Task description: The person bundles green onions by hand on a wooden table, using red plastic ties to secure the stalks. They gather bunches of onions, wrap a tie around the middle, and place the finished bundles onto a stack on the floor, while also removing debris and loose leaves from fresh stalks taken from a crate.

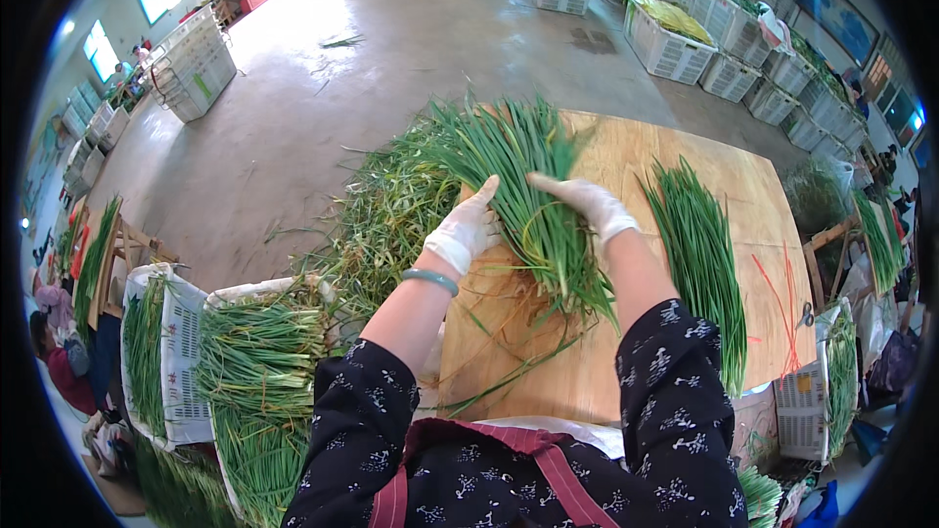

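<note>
A loose bundle of green garlic chives lies between my hands over a wooden board. My left hand, in a white glove with a pale green bangle on the wrist, presses its left side, thumb up. White-gloved too, my right hand cups the right side; some leaf tips there are blurred. Yellowed leaves and loose strands are scattered below the bundle. To the right rests a neater bunch of chives. Red ties and scissors are near the board's right edge.
A heap of discarded leaves crowds the board's left side. White crates of chives stand at lower left and lower right. More crates are stacked at far right. Other people sit beyond the left crates.
</note>
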